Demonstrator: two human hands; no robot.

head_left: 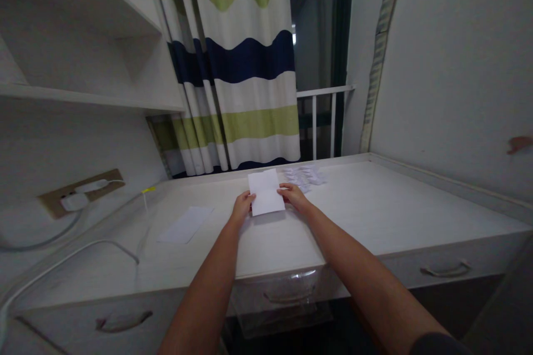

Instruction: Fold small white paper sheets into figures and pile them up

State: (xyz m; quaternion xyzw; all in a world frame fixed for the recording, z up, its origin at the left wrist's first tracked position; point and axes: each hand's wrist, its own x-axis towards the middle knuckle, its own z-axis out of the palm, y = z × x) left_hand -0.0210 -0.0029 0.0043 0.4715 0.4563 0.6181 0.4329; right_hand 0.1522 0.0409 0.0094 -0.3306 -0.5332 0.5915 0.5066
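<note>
Backdrop: one striped curtain (245,61) hung behind the white bench (375,205), with three drawer handles (445,270) along its front.
Left hand (242,206): pinched the left edge of one folded paper sheet (266,193).
Right hand (293,196): pinched that sheet's right edge.
Sheet's place: mid-bench, between my hands.
Other paper: one flat sheet (185,224) lay left; one small white pile (305,176), uncountable from here, lay just behind.

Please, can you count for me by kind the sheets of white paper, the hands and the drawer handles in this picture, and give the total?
Sheets of white paper: 2 (folded sheet between the hands, flat sheet to their left)
Hands: 2 (left hand, right hand)
Drawer handles: 3 ()
Total: 7
Not counted: the pale pile behind, its pieces are too small to tell.
</note>
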